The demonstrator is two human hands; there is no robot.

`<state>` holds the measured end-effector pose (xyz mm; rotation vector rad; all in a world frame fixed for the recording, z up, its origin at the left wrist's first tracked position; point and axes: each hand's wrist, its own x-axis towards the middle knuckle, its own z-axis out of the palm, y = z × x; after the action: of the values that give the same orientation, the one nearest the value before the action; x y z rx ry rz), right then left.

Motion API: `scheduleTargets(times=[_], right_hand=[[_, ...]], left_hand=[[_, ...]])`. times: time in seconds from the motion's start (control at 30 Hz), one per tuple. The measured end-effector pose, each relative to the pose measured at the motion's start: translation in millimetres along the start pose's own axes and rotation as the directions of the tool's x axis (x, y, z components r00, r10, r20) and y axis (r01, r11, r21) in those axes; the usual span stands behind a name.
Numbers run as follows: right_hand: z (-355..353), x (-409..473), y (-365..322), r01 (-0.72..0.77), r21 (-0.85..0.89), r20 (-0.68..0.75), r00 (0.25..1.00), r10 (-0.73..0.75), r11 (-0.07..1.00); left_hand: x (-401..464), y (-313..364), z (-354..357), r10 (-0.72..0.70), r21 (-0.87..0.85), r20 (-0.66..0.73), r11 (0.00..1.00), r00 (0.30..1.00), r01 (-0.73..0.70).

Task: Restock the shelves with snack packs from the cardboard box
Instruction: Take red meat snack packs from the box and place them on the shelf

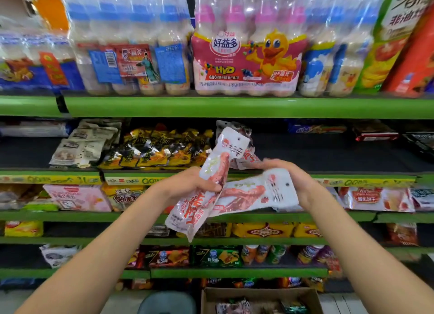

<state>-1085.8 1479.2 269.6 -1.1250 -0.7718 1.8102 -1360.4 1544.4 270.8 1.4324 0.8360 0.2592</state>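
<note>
Snack packs, two white ones, are held before the shelves (234, 106): one (204, 186) is gripped by the left hand (187, 184), one (256, 193) by the right hand (293, 182), fingers curled around each. More packets are seen inside the open cardboard box (260, 295) on the floor below.

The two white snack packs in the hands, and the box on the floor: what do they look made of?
Snack pack in the left hand: looks like glossy plastic film, white printed with a clear window; it bends and shines. Snack pack in the right hand: same film, by its sheen and creases. Box: matte brown cardboard, going by its dull raw-edged walls.
</note>
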Motion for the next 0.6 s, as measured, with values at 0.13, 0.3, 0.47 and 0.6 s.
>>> scheduleTargets(times=[0.13,0.3,0.47,0.6], right_hand=[[5.5,4.3,32.2,0.166,0.423,0.017,0.981,-0.191,0.891],[28.7,18.4,45.2,0.345,0.589,-0.139,0.934,-0.329,0.731],[49.8,21.7,61.1,0.346,0.179,-0.105,0.938,-0.332,0.921],[59.4,23.3,80.2,0.263,-0.281,-0.117,0.945,-0.305,0.923]], left_hand=[[4.7,-13.9,4.0,-0.015,-0.248,-0.137,0.968,0.99,-0.02],[14.6,-20.8,32.5,-0.042,-0.282,-0.242,0.959,0.969,-0.029],[26.0,-11.9,46.4,0.013,-0.471,-0.36,0.861,0.933,-0.194],[28.3,-8.5,47.8,0.071,-0.473,-0.415,0.835,0.907,-0.281]])
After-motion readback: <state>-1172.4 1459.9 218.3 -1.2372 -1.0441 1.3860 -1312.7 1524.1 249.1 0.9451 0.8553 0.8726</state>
